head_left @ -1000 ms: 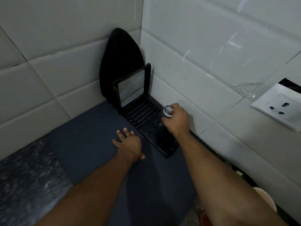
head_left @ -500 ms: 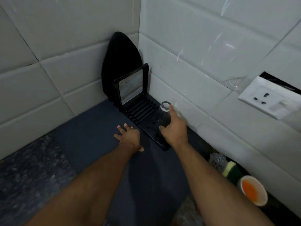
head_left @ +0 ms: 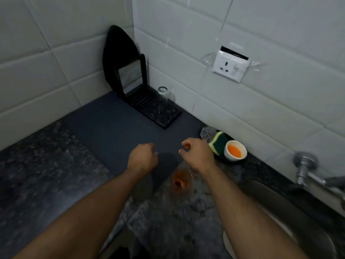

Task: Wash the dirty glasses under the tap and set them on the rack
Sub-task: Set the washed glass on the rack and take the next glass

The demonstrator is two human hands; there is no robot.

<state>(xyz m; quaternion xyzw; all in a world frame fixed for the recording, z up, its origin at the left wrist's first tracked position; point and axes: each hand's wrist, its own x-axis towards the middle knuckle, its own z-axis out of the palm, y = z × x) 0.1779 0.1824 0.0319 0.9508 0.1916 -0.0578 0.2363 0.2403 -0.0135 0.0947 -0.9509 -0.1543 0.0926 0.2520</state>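
Observation:
A clear washed glass [head_left: 164, 95] stands on the black rack [head_left: 164, 116] in the tiled corner, free of either hand. A dirty glass [head_left: 180, 181] with orange-brown residue stands on the stone counter just below and left of my right wrist. My right hand [head_left: 197, 153] hovers above it, fingers loosely curled and holding nothing. My left hand [head_left: 142, 158] hangs over the dark mat [head_left: 104, 128], fingers curled in, with nothing in it. The tap [head_left: 308, 171] juts from the wall at the far right.
A green and yellow sponge [head_left: 218, 143], a steel scrubber [head_left: 207, 132] and a small white cup of orange liquid [head_left: 235, 152] sit by the wall. The sink rim [head_left: 280, 202] lies at lower right. A wall socket [head_left: 230, 66] is above. A black board [head_left: 119, 51] leans in the corner.
My right hand let go of the clear glass, leaving it on the rack, and both hands drew back toward me. The view swung right, bringing the dirty glass, tap and sink into sight.

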